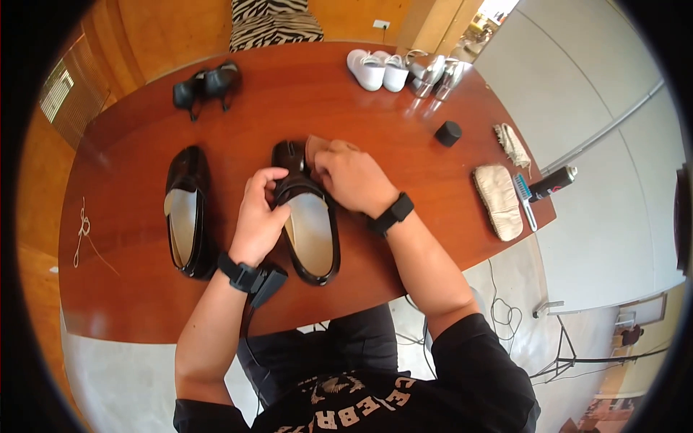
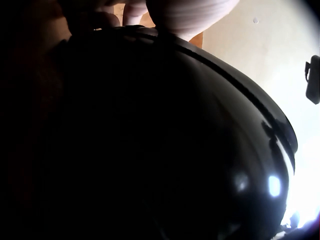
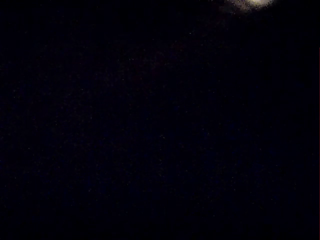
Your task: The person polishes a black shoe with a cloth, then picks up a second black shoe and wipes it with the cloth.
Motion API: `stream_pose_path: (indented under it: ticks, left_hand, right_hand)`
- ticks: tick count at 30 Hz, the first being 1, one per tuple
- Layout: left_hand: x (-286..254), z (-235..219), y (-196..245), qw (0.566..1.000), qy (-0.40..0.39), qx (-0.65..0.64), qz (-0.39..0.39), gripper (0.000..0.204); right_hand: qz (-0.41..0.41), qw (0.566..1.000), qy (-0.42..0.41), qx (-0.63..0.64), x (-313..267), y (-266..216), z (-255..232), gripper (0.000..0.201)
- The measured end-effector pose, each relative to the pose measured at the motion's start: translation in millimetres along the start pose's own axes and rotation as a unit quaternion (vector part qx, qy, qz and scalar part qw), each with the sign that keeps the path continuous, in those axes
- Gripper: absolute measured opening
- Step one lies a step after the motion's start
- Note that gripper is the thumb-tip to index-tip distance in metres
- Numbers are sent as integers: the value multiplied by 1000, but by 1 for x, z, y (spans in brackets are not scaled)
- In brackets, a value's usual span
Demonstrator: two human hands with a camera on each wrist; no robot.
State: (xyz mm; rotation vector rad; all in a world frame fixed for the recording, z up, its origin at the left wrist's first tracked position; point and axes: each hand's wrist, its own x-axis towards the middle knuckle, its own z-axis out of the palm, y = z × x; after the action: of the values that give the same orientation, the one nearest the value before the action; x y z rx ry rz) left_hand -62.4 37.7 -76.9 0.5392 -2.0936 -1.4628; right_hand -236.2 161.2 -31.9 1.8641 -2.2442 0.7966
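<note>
A glossy dark loafer (image 1: pixel 312 229) lies on the table in front of the person, its toe pointing away. My left hand (image 1: pixel 256 220) grips it from the left, thumb at the opening's edge and fingers over the upper. On the right of the toe, my right hand (image 1: pixel 354 175) holds a pinkish-brown cloth (image 1: pixel 313 146) with bent fingers, pressed close along the shoe's side. The other loafer (image 1: pixel 189 173) stands to the left, untouched. In the left wrist view, the shiny black loafer (image 2: pixel 215 115) fills most of the picture. The right wrist view is nearly all black.
Black heeled shoes (image 1: pixel 207 86) stand at the back left of the wooden table (image 1: pixel 144 310). White shoes (image 1: pixel 372 71) and silver heels (image 1: pixel 437 72) are at the back right. A black round container (image 1: pixel 448 133), beige pad (image 1: pixel 498 202), brush (image 1: pixel 525 200) and spray can (image 1: pixel 553 183) lie right.
</note>
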Motion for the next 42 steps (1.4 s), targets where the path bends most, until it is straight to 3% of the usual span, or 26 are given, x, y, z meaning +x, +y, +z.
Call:
stream_pose_path:
  ticks: [2,5,9,11,15,16,25,29,33,36,42]
  left_hand:
    - [-1,0,-1,1000,6,-6,-11,46]
    - [-1,1,3,999,4,-13,-33,46]
    - [1,2,0,996,3,-65,-53,52]
    - [-1,1,6,994,-1,-87,-69,53]
    - [-1,1,1,998,13,-38,-55,52]
    - [-3,2,7,998,13,-34,-57,50]
    - [-1,1,7,998,1,-30,-57,49]
    - [-2,0,4,996,2,-56,-65,50]
    - [-2,-1,10,995,-6,-70,-72,47]
    - [-1,0,12,995,-15,-71,-66,45]
    - [-2,-2,13,995,-12,-71,-68,44]
  right_hand:
    - [29,999,-17,-2,-1,1,3,11]
    - [31,998,51,-5,4,10,28,11]
    - [56,998,42,-5,10,17,32,11]
    - [18,1000,23,3,5,16,20,11]
    - [-5,1000,9,-3,-8,14,11,10]
    - [33,999,-24,-11,-9,9,8,6]
    - [49,997,60,26,9,20,31,8]
    - [33,998,18,47,1,13,15,5]
    - [-2,996,35,84,0,4,9,12]
    - [-59,991,96,79,6,6,20,12]
    - [22,994,104,37,16,46,40,6]
